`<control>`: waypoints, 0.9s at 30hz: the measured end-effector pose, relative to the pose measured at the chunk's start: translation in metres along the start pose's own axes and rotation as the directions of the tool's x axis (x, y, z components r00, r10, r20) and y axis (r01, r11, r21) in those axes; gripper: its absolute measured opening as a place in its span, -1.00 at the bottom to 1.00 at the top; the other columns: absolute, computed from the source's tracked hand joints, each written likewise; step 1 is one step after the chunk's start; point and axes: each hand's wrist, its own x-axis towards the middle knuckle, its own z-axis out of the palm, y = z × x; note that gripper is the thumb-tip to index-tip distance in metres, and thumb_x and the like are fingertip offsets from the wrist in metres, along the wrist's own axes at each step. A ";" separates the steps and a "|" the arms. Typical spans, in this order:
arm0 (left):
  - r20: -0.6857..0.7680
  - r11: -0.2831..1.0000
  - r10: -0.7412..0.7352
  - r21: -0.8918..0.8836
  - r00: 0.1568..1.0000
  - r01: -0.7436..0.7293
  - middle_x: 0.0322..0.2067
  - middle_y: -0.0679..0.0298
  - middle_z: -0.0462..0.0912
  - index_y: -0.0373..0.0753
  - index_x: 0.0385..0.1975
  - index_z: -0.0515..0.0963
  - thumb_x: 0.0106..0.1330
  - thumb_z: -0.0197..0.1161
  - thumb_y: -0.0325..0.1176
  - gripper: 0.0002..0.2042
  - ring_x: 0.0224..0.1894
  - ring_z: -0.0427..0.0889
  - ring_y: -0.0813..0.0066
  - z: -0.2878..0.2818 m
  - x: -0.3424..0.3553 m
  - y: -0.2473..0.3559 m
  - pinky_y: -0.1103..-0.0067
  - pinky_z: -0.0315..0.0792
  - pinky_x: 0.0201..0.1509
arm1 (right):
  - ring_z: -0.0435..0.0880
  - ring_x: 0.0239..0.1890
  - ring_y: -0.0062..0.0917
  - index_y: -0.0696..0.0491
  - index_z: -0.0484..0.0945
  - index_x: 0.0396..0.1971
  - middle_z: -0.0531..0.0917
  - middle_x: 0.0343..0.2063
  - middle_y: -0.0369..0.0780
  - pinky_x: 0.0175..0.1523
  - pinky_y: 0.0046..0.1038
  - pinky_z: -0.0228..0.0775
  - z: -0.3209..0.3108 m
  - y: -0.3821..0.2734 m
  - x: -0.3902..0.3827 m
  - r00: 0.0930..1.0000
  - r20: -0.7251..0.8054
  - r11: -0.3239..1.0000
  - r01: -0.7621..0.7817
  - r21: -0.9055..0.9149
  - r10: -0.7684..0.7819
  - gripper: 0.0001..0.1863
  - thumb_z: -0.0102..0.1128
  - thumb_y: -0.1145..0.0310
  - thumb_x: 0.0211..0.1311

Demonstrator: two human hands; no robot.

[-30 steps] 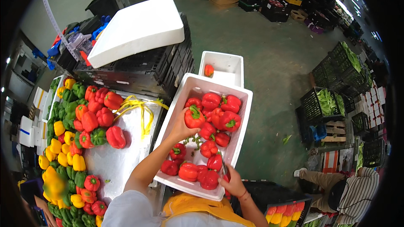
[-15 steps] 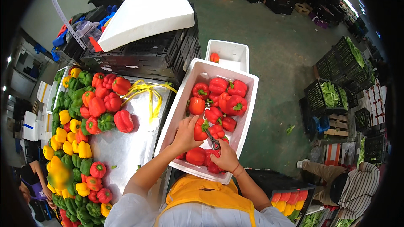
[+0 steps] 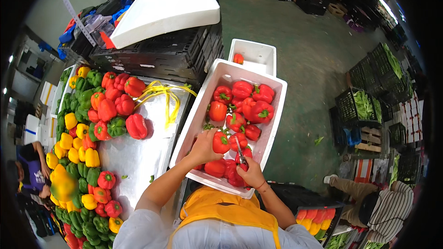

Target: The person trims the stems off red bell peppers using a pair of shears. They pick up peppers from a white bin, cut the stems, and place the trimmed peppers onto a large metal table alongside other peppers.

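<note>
Along the left edge of the metal table (image 3: 134, 170) I record a heap of green peppers (image 3: 85, 97), yellow peppers (image 3: 92, 157) and red peppers (image 3: 107, 109); yellow straps (image 3: 172, 108) lie at the table's far right corner; next to the right edge stands a white foam box (image 3: 198, 116), in which both hands are occupied.

The left hand (image 3: 203, 148) is closed about one red pepper (image 3: 221, 144), nearer the box's near edge than its far edge; I cannot tell whether this pepper is lifted or resting on others; small green scraps (image 3: 209, 126) show by the box's left wall; beyond the far edge, a second foam box (image 3: 264, 55) carries one pepper (image 3: 238, 59) at its left wall.

The right hand (image 3: 251, 174) grips scissors (image 3: 240, 151), blades toward the far edge; I cannot confirm whether they are parted.

Progress, in my judgement, is partial: the scraps suggest some cutting is done; the held pepper shows its green stem and appears outstanding; several others in the box also show green stems, and I cannot certify which have been trimmed.
</note>
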 end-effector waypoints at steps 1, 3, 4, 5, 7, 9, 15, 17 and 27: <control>-0.013 0.999 -0.029 -0.047 1.000 0.028 -0.02 -0.02 0.33 -0.25 0.15 0.12 -0.26 0.44 -0.26 -0.12 0.00 0.34 0.05 0.003 -0.003 -0.009 0.36 0.29 0.07 | 0.52 -0.56 -0.46 0.21 0.43 -0.21 0.51 -0.59 -0.19 -0.42 -0.47 0.36 -0.002 0.003 -0.004 0.998 -0.011 0.998 -0.055 0.042 0.056 -0.60 0.21 0.32 -0.05; 0.073 0.816 -0.199 -0.541 0.977 0.206 0.01 0.02 0.34 -0.19 0.18 0.11 -0.17 0.41 -0.24 -0.16 0.02 0.37 0.11 -0.011 -0.012 -0.012 0.35 0.33 0.04 | 0.54 -0.53 -0.48 0.20 0.45 -0.21 0.56 -0.53 -0.20 -0.42 -0.47 0.37 -0.005 0.002 -0.008 0.987 -0.011 0.978 -0.160 0.133 0.163 -0.63 0.21 0.32 -0.02; 0.135 0.622 -0.261 -0.733 0.956 0.273 0.02 0.04 0.35 -0.16 0.19 0.11 -0.12 0.40 -0.23 -0.19 0.02 0.39 0.15 -0.017 -0.019 -0.014 0.34 0.36 0.03 | 0.48 -0.60 -0.65 0.20 0.45 -0.21 0.52 -0.55 -0.30 -0.50 -0.59 0.32 -0.007 -0.001 -0.010 0.931 0.117 0.851 -0.365 0.377 0.347 -0.67 0.18 0.35 0.04; 0.295 0.261 -0.286 -0.891 0.912 0.370 0.09 0.11 0.31 -0.08 0.20 0.11 0.01 0.31 -0.11 -0.26 0.08 0.38 0.18 -0.008 -0.028 -0.033 0.27 0.39 0.00 | 0.42 -0.66 -0.71 0.20 0.43 -0.19 0.49 -0.55 -0.31 -0.56 -0.66 0.26 -0.008 0.004 -0.010 0.921 0.189 0.773 -0.389 0.500 0.341 -0.70 0.13 0.41 0.07; 0.438 -0.352 -0.122 -0.858 0.891 0.374 0.11 0.13 0.32 -0.01 0.18 0.16 0.08 0.18 0.05 -0.34 0.08 0.39 0.16 -0.026 -0.045 -0.031 0.19 0.39 -0.01 | 0.40 -0.65 -0.70 0.21 0.38 -0.16 0.46 -0.56 -0.31 -0.55 -0.65 0.25 -0.007 0.006 -0.011 0.883 0.280 0.619 -0.464 0.634 0.376 -0.69 0.11 0.45 0.06; 0.410 -0.583 -0.169 -0.775 0.896 0.245 0.08 0.16 0.35 -0.06 0.14 0.23 0.10 0.02 0.22 -0.34 0.08 0.39 0.12 -0.036 -0.060 -0.038 0.23 0.41 -0.01 | 0.40 -0.64 -0.68 0.22 0.35 -0.16 0.44 -0.56 -0.30 -0.53 -0.65 0.25 -0.001 0.006 -0.010 0.879 0.333 0.643 -0.477 0.599 0.342 -0.69 0.09 0.49 0.06; 0.257 -0.862 -0.228 -0.501 0.939 -0.072 0.10 0.09 0.29 -0.13 0.15 0.21 0.01 0.15 0.19 -0.26 0.11 0.30 -0.03 -0.070 -0.131 -0.081 0.41 0.50 -0.15 | 0.43 -0.60 -0.65 0.18 0.33 -0.16 0.41 -0.55 -0.31 -0.49 -0.62 0.32 0.031 -0.004 -0.011 0.839 0.425 0.772 -0.507 0.383 0.340 -0.69 0.07 0.45 0.06; 0.151 -0.830 -0.315 -0.522 0.937 -0.195 0.09 0.08 0.29 -0.14 0.14 0.21 -0.02 0.22 0.13 -0.26 0.12 0.27 -0.05 -0.089 -0.168 -0.087 0.44 0.54 -0.22 | 0.40 -0.57 -0.69 0.19 0.35 -0.12 0.44 -0.50 -0.32 -0.49 -0.67 0.26 0.044 0.003 -0.012 0.850 0.451 0.824 -0.447 0.348 0.271 -0.62 0.15 0.48 0.01; -0.243 -0.226 -0.873 -0.568 0.423 -0.791 0.05 0.18 0.31 -0.09 0.10 0.20 0.10 0.21 0.04 -0.39 0.04 0.39 0.19 -0.197 -0.420 -0.117 0.29 0.47 -0.09 | 0.46 -0.29 -0.43 0.14 0.37 -0.20 0.48 -0.42 -0.17 -0.12 -0.46 0.30 0.109 0.001 -0.021 0.943 0.322 0.930 0.043 -0.364 0.083 -0.60 0.20 0.34 -0.08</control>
